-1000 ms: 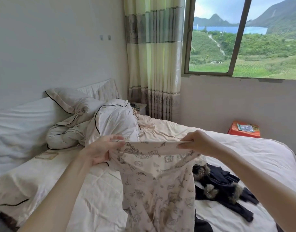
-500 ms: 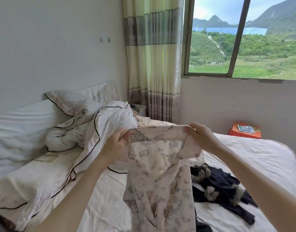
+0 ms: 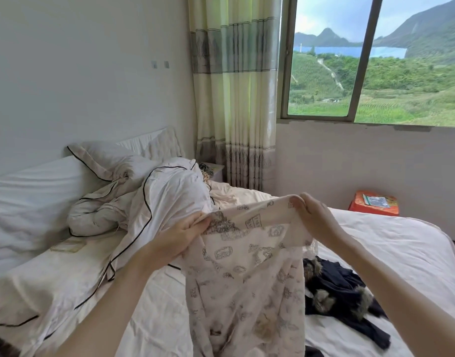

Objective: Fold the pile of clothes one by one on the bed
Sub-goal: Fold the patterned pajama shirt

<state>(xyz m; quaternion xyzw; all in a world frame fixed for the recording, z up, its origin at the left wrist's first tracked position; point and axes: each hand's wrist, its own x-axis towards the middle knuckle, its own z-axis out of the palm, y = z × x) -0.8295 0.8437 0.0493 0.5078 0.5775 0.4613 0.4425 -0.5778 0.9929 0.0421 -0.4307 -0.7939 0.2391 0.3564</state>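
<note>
One printed cream garment (image 3: 247, 274) is held up above the bed (image 3: 388, 243) by two hands. Its upper edge is stretched between them and the rest hangs down towards the near edge of the view. The left hand (image 3: 181, 237) is closed on the left end of that edge, the cloth pinched under the thumb. The right hand (image 3: 315, 219) is curled round the right end, with the fingers (image 3: 297, 202) wrapped over the hem, so the garment lies between and below both sets of fingers. One dark garment (image 3: 342, 289) with furry tufts is seen crumpled on the bed, to the right of the hanging cloth and partly behind it. One white duvet (image 3: 154, 202) with black piping is heaped at the far left, one pillow (image 3: 102, 157) beyond it. One orange box (image 3: 373, 203) is seen by the far right wall, and one curtain (image 3: 234, 94) hangs beside the window (image 3: 363, 60).
</note>
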